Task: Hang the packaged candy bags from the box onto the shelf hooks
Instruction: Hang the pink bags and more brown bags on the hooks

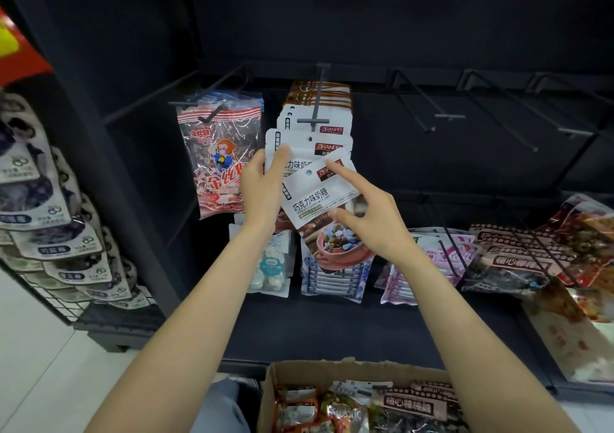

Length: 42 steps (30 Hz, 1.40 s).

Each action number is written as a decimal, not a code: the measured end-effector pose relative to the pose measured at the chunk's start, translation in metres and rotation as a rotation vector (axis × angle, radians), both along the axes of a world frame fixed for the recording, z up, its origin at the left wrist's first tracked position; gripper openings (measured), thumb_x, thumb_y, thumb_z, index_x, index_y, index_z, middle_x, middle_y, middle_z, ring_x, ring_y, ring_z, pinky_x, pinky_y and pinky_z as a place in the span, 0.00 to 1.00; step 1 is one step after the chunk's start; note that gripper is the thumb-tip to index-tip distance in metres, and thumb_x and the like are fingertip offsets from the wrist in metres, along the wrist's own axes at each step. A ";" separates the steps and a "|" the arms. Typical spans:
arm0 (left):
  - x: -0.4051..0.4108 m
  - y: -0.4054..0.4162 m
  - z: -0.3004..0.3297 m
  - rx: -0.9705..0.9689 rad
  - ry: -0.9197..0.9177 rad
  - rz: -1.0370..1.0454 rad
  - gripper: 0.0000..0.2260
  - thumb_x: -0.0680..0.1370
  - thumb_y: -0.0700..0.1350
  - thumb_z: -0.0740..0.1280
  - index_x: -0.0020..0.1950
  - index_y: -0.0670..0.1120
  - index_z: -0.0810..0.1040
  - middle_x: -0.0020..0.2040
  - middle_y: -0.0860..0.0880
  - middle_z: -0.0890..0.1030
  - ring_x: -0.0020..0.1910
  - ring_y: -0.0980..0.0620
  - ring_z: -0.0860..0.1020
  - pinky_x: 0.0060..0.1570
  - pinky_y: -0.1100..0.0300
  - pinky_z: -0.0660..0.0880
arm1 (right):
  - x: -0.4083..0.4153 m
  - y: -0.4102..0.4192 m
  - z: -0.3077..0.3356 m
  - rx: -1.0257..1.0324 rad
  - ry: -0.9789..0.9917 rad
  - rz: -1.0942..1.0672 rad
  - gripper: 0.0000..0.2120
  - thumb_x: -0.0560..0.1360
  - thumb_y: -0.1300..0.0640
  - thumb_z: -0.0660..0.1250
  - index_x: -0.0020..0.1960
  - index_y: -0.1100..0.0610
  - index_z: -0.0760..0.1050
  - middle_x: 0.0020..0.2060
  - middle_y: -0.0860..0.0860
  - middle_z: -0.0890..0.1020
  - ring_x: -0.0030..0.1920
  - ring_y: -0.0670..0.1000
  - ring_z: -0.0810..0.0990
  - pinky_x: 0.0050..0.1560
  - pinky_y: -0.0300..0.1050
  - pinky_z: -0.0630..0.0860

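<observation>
My left hand (264,183) grips a small stack of white chocolate milk candy bags (300,155) by its left edge. My right hand (368,218) pinches the front bag (319,197) of that stack, index finger on its upper right corner and thumb on its lower part; the bag is tilted. Just above, several bags of the same kind (317,107) hang on a black shelf hook (315,114). A cardboard box (275,386) at the bottom holds several mixed candy bags.
A red-striped monkey candy bag (219,153) hangs on the hook to the left. Bare hooks (428,114) stick out to the right. Lower hooks carry white (270,266), blue (332,280), pink (445,256) and brown bags (518,260). A rack of bags (50,220) stands at the left.
</observation>
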<state>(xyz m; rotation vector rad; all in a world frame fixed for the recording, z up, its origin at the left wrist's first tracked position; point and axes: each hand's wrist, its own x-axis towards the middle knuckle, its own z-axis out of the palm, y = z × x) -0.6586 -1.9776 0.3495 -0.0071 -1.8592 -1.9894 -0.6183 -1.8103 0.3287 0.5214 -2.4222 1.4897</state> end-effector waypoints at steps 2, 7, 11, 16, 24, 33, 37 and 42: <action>-0.003 -0.001 -0.003 0.009 -0.016 0.000 0.09 0.78 0.51 0.66 0.48 0.45 0.80 0.46 0.50 0.83 0.43 0.54 0.80 0.46 0.58 0.75 | -0.001 -0.001 0.002 0.010 0.000 0.005 0.35 0.73 0.66 0.70 0.71 0.38 0.66 0.66 0.42 0.74 0.56 0.47 0.79 0.56 0.51 0.79; -0.009 0.002 -0.002 -0.038 -0.016 0.022 0.11 0.78 0.52 0.66 0.43 0.45 0.78 0.43 0.46 0.81 0.41 0.50 0.78 0.43 0.53 0.74 | -0.003 0.001 0.005 -0.017 -0.010 0.002 0.34 0.73 0.68 0.69 0.71 0.41 0.66 0.66 0.43 0.74 0.58 0.41 0.77 0.57 0.41 0.78; -0.016 0.005 -0.004 -0.118 0.009 0.098 0.17 0.78 0.53 0.66 0.33 0.48 0.68 0.33 0.47 0.72 0.34 0.50 0.69 0.36 0.54 0.66 | -0.005 0.005 0.004 -0.085 -0.012 0.007 0.34 0.73 0.69 0.69 0.71 0.43 0.67 0.64 0.44 0.76 0.56 0.42 0.79 0.53 0.39 0.79; -0.038 0.001 0.005 -0.485 0.035 0.265 0.16 0.75 0.58 0.67 0.37 0.48 0.73 0.35 0.52 0.77 0.32 0.55 0.72 0.29 0.62 0.64 | -0.035 0.004 0.002 -0.001 0.005 -0.147 0.34 0.72 0.66 0.70 0.71 0.39 0.66 0.57 0.45 0.79 0.45 0.57 0.81 0.50 0.54 0.80; -0.023 0.004 0.011 -0.265 0.307 0.321 0.09 0.74 0.43 0.71 0.50 0.48 0.73 0.47 0.51 0.77 0.43 0.56 0.76 0.45 0.65 0.74 | -0.016 0.010 0.002 0.033 0.126 -0.354 0.31 0.73 0.65 0.70 0.71 0.43 0.67 0.57 0.48 0.78 0.52 0.45 0.78 0.50 0.45 0.79; 0.050 -0.004 -0.005 0.009 0.187 -0.193 0.24 0.74 0.32 0.69 0.62 0.52 0.65 0.61 0.46 0.76 0.54 0.55 0.80 0.46 0.65 0.77 | 0.009 -0.018 0.021 -0.285 0.149 0.002 0.30 0.73 0.69 0.68 0.69 0.48 0.67 0.64 0.44 0.74 0.59 0.44 0.78 0.52 0.41 0.79; 0.035 -0.009 0.000 -0.122 0.150 -0.105 0.27 0.73 0.32 0.70 0.68 0.48 0.65 0.57 0.56 0.76 0.48 0.64 0.79 0.44 0.69 0.75 | -0.013 -0.027 0.011 -0.315 0.076 -0.034 0.30 0.73 0.67 0.69 0.72 0.49 0.66 0.68 0.45 0.72 0.63 0.45 0.75 0.61 0.51 0.76; 0.030 -0.010 -0.008 -0.263 0.220 -0.030 0.27 0.73 0.33 0.69 0.69 0.48 0.65 0.54 0.60 0.75 0.50 0.66 0.78 0.44 0.70 0.75 | -0.017 -0.032 -0.001 -0.369 0.055 -0.056 0.30 0.73 0.64 0.70 0.72 0.48 0.66 0.70 0.47 0.71 0.68 0.47 0.72 0.64 0.53 0.74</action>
